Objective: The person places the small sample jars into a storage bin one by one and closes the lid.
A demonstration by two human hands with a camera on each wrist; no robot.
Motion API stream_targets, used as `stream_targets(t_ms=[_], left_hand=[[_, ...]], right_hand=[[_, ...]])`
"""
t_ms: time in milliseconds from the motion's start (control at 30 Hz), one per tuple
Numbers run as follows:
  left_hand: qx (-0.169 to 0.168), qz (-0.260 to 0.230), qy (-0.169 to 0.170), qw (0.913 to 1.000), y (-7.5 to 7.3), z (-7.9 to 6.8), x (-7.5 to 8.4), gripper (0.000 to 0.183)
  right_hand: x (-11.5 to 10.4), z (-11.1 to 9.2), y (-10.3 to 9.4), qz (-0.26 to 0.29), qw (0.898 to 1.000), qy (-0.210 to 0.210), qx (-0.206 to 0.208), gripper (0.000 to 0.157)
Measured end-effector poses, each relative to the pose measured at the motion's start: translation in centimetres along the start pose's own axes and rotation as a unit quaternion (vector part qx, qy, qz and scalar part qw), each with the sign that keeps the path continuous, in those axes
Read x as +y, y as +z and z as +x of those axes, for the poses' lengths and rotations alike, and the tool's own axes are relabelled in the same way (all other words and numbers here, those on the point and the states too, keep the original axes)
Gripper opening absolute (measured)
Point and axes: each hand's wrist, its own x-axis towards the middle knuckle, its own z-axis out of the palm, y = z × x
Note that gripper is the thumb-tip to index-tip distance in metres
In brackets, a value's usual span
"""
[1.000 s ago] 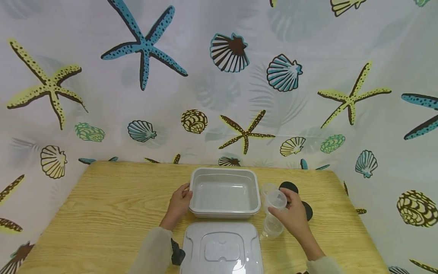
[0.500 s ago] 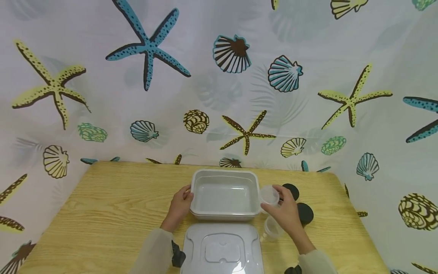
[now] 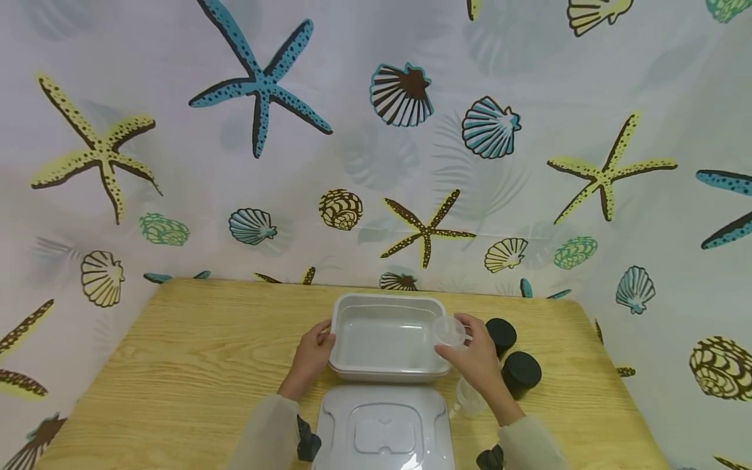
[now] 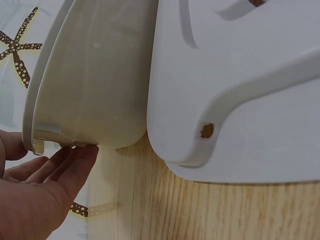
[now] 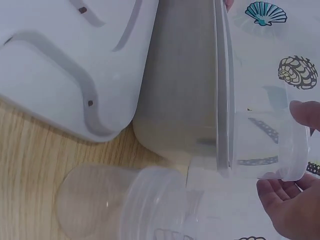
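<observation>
A grey rectangular tub [image 3: 384, 336] stands mid-table, its matching lid [image 3: 384, 427] lying flat in front of it. My left hand [image 3: 322, 339] rests against the tub's left rim with straight fingers [image 4: 65, 165] under the lip of the tub [image 4: 90, 75]. My right hand [image 3: 455, 339] pinches a small clear cup [image 3: 449, 331] and holds it over the tub's right rim. In the right wrist view the cup [image 5: 270, 145] sits between my fingers [image 5: 306, 112], just past the tub's edge [image 5: 222, 100]. A second clear cup [image 3: 470, 397] sits on the table below my right wrist.
Two black round caps [image 3: 501, 334] [image 3: 521, 372] stand to the right of the tub. The wooden table [image 3: 194, 365] is backed by a curtain [image 3: 376, 130] printed with shells and starfish. The second clear cup [image 5: 125, 205] appears close to the lid's corner [image 5: 100, 130].
My right hand has carried the clear cup leftward, from beside the tub to over its right rim. The left hand stays on the tub's left rim.
</observation>
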Motion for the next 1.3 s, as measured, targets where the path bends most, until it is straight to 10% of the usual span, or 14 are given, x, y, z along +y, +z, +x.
stream_targets(t_ms=[1300], left_hand=[[0.016,-0.005,-0.007,0.9998,0.3,0.0,0.7,0.043]], right_hand=[[-0.8,3.9,6.7,0.01,0.998,-0.054,-0.04,0.062]])
